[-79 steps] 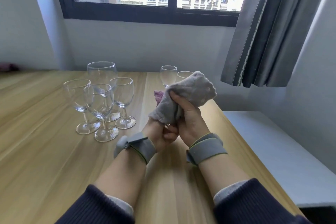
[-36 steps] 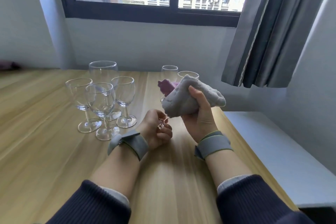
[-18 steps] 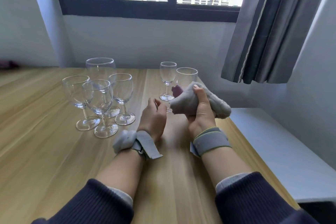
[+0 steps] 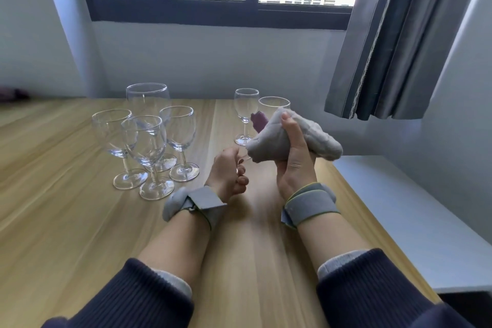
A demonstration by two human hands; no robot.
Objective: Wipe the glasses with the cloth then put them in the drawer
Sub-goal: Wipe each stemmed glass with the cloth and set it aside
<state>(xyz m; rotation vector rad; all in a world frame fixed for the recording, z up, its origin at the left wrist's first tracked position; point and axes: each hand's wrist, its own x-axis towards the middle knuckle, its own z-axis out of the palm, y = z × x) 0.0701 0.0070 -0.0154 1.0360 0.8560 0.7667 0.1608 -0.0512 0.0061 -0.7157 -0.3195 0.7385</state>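
The glass (image 4: 246, 158) lies sideways above the table (image 4: 66, 221), its bowl wrapped in the cloth (image 4: 271, 145), only the stem showing. The right hand (image 4: 292, 160) grips the cloth bundle, thumb on top. The left hand (image 4: 229, 176), flat over the foot half a second ago, now curls its fingers round the foot. Six glasses stand beyond the fingers.

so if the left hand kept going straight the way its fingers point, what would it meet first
Most likely the cloth wrapped round the glass in the right hand: the left hand holds that glass's stem and points up and to the right, at the cloth's lower end. Beyond stands a small wine glass, though depth is unclear.
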